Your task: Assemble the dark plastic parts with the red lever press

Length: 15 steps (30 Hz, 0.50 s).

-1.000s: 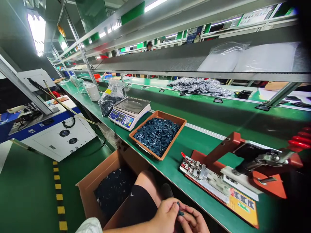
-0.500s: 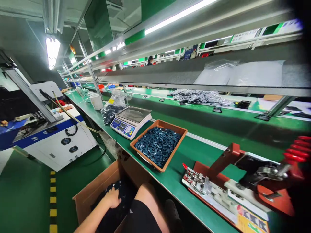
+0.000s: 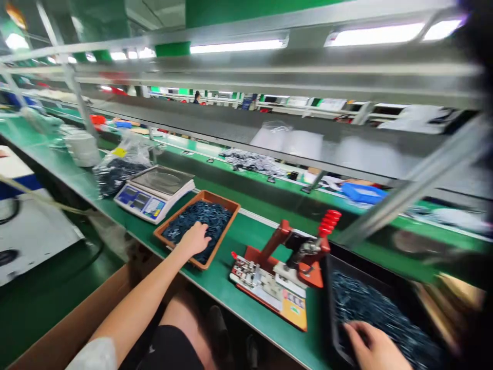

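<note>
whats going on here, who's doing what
A person has their left hand on small dark blue parts in an orange-brown tray on a green workbench. Their right hand is at a black tray holding similar parts. Between the trays stands a red-handled hand press, and a digital scale sits just beyond the orange-brown tray. A cardboard box lies by the person's left arm.

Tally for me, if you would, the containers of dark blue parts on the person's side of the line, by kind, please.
Orange-brown tray: 1
Black tray: 1
Clear plastic bag: 1
Total: 3
</note>
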Each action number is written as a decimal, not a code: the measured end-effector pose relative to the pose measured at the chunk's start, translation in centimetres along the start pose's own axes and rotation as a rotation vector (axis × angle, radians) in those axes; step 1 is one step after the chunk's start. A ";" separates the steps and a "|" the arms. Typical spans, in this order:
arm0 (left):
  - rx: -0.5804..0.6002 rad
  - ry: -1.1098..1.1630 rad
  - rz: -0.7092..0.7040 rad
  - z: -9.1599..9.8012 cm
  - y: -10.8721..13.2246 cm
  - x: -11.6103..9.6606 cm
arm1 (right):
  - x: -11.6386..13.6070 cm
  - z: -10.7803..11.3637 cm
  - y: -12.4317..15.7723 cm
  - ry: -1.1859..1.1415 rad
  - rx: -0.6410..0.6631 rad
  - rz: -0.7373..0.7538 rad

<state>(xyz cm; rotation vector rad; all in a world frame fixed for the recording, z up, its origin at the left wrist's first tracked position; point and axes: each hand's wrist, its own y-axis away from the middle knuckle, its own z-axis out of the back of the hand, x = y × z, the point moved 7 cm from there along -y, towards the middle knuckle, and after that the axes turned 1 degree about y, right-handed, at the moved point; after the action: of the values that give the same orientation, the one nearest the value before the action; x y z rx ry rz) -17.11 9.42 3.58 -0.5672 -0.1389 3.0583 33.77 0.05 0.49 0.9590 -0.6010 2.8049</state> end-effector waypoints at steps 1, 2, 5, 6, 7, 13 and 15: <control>0.008 -0.017 -0.003 -0.8 -0.3 0.1 | -0.3 0.5 -0.1 0.025 0.032 -0.038; 0.016 -0.034 -0.017 -1.5 -0.5 0.4 | -0.6 1.1 0.0 0.045 0.030 -0.088; 0.009 -0.050 -0.035 -2.8 -0.9 1.8 | -0.3 2.4 0.9 0.044 -0.080 -0.177; -0.008 -0.047 -0.034 -2.8 -1.0 2.3 | -0.1 2.7 1.1 0.019 -0.119 -0.189; -0.032 -0.048 -0.033 -2.6 -1.1 2.6 | 0.1 2.8 1.4 -0.022 -0.146 -0.199; -0.139 -0.077 -0.018 -0.7 -0.7 2.4 | 0.0 3.0 1.8 -0.357 -0.207 -0.230; -0.140 -0.072 -0.004 -0.6 -0.6 2.3 | 0.1 3.5 2.1 -0.382 -0.273 -0.202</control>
<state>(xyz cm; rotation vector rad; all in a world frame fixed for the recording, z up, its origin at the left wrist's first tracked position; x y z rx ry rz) -18.98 10.19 2.25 -0.4613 -0.3579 3.0837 35.20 -3.23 2.36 1.4126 -0.8493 2.3020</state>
